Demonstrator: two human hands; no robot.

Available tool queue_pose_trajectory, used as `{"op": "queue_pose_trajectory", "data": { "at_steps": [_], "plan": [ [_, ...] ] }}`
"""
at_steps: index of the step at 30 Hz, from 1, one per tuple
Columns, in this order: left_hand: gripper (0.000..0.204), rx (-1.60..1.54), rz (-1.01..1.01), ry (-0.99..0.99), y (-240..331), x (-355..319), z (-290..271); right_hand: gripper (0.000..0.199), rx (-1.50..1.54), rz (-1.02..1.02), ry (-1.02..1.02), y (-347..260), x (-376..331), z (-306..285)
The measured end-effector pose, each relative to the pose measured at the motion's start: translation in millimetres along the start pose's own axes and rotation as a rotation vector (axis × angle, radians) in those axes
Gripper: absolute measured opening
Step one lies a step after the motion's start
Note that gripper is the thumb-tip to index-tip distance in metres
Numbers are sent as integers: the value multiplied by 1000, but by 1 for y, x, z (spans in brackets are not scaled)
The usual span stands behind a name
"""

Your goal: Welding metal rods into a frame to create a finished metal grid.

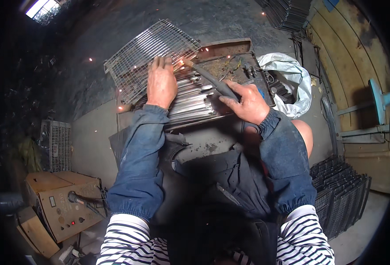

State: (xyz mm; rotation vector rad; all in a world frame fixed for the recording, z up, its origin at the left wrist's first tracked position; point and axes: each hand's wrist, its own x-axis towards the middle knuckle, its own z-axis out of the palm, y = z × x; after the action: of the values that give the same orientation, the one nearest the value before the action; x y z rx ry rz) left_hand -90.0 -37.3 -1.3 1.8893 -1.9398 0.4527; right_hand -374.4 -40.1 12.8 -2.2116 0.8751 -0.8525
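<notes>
Two bare hands work over a rusty metal surface (230, 59) in the head view. The left hand (161, 84) lies flat, fingers spread and gripping nothing, pressing on a wire mesh grid (148, 53) that rests over a stack of metal strips (195, 99). The right hand (245, 102) is clenched around a dark welding torch (212, 80), whose tip meets the grid where sparks (181, 62) fly. A white bag (292, 77) lies just beside the surface.
</notes>
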Motion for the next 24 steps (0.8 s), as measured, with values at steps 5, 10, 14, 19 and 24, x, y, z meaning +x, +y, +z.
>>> {"op": "queue_pose_trajectory", "data": {
  "at_steps": [5,10,14,19,24],
  "plan": [
    [48,118,-122,-89,-5,-21,-29,45,28,-51,16,-1,-6,-2],
    [44,305,-107,-60,-15,-37,-18,48,16,-86,-55,-13,-3,13],
    [47,331,-110,-79,-14,-37,-17,50,19,-25,-106,-13,0,18],
    [49,323,-118,-84,-15,-38,-16,45,51,-109,-67,-10,0,25],
    [46,344,-109,-85,-15,-39,-16,48,-3,-87,-100,-9,0,27]
  ]
}}
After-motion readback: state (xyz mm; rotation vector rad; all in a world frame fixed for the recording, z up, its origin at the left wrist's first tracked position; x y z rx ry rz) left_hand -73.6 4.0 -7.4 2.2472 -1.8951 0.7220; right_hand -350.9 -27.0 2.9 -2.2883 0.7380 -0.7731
